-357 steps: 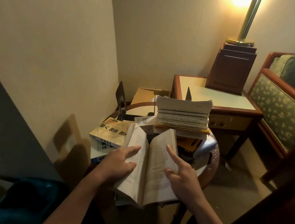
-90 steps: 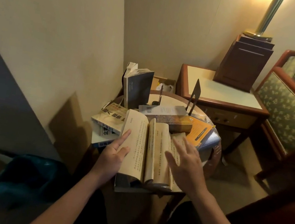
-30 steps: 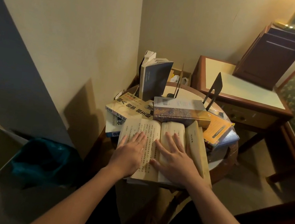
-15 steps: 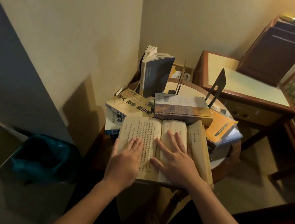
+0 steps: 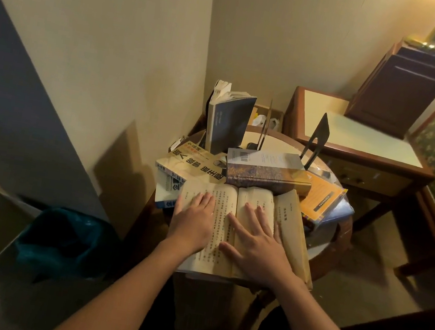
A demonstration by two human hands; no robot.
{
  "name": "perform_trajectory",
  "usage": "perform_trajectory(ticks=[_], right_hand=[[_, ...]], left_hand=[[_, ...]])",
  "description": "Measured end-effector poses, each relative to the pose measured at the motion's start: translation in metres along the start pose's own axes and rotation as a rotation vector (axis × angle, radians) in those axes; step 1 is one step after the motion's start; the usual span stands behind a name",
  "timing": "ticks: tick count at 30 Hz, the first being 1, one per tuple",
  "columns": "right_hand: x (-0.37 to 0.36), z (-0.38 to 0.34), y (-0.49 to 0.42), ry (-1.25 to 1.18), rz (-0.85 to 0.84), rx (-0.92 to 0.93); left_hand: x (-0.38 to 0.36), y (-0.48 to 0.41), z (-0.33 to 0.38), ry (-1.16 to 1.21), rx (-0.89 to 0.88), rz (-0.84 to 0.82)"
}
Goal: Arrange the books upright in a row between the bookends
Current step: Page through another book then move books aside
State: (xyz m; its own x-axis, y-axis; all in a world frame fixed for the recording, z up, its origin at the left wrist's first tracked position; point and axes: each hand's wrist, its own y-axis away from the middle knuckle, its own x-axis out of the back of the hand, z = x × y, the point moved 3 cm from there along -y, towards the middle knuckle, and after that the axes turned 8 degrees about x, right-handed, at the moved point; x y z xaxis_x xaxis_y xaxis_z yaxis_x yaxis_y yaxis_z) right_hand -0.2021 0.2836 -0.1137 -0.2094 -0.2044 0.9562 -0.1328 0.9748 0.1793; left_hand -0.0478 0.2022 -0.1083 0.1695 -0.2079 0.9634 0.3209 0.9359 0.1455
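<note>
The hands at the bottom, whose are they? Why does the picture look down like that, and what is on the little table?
They belong to a person wearing a camera on the head, so you see what that person sees, looking down. The left hand and right hand lie flat on an open book, pressing its pages; neither grips anything. The book lies on a round table. Other books lie flat there, like the yellow book and the orange book. One dark book stands upright near a thin bookend; a second bookend stands farther right.
</note>
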Motion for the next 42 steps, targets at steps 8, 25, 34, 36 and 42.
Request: perform_trajectory(ticks=[8, 25, 34, 36, 42], right_hand=[[-0.004, 0.002, -0.002, 0.018, 0.014, -0.005], [-0.003, 0.001, -0.001, 0.002, 0.026, -0.007], [0.015, -0.007, 0.005, -0.202, 0.102, -0.118], [0.018, -0.009, 0.009, -0.355, 0.176, -0.179], [0.036, -0.010, 0.016, -0.688, 0.434, -0.303]], left_hand=[[-0.020, 0.049, -0.009, 0.203, 0.032, 0.139], [-0.026, 0.032, -0.027, 0.255, 0.111, -0.006], [-0.001, 0.039, -0.037, 0.548, 0.231, -0.003], [0.007, 0.038, -0.042, 0.613, 0.241, 0.012], [0.029, 0.035, -0.038, 0.755, 0.215, 0.024]])
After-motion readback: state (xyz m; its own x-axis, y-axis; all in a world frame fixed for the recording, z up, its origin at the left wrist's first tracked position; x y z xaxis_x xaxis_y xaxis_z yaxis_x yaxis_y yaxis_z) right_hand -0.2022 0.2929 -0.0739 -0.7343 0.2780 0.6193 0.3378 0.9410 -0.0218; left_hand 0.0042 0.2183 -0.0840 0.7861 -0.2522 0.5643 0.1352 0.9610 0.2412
